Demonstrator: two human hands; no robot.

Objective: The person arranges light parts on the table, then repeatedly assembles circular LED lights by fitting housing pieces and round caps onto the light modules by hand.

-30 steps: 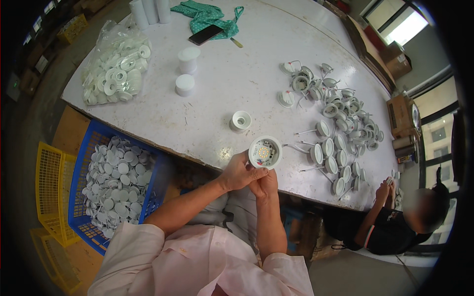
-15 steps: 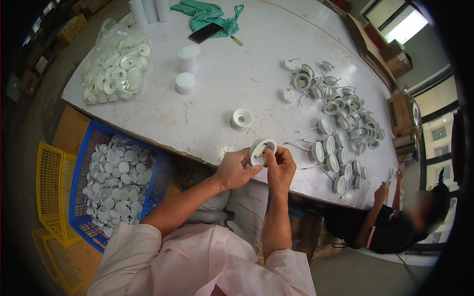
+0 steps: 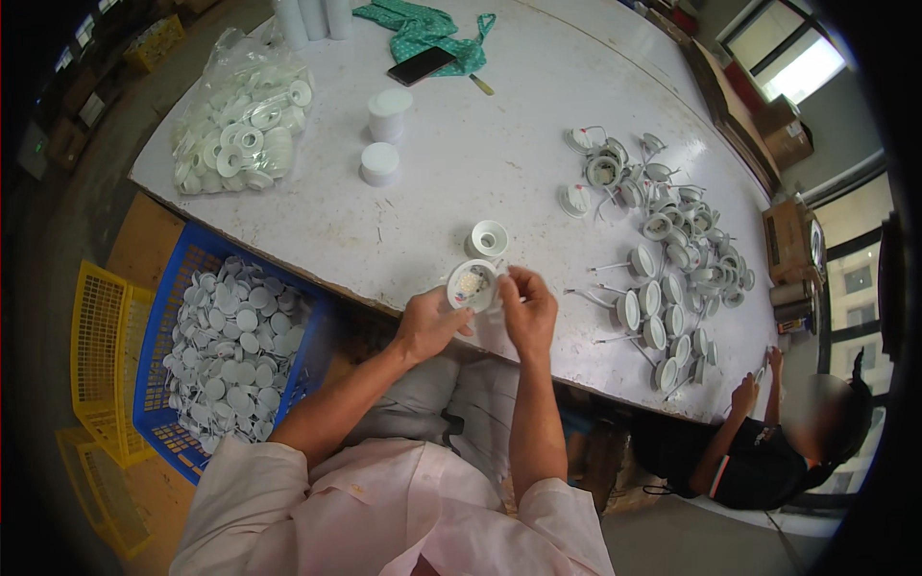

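Note:
My left hand (image 3: 429,324) and my right hand (image 3: 527,307) together hold a small round white lamp housing (image 3: 472,285) at the near edge of the white table (image 3: 480,173). Its open face points up and shows a speckled disc inside. Just beyond it a white ring-shaped part (image 3: 488,238) stands alone on the table. To the right lies a spread of several similar white housings with thin wires (image 3: 663,259).
A blue crate (image 3: 173,288) full of white round discs sits on the floor at my left, beside yellow crates (image 3: 96,336). A clear bag of white rings (image 3: 240,130), two white cylinders (image 3: 384,134), a phone and green cloth (image 3: 423,29) lie farther off. Another person (image 3: 768,442) sits at right.
The housing has turned from edge-on back to face up between my hands, and my right hand has shifted to its right rim. Everything else on the table is unmoved.

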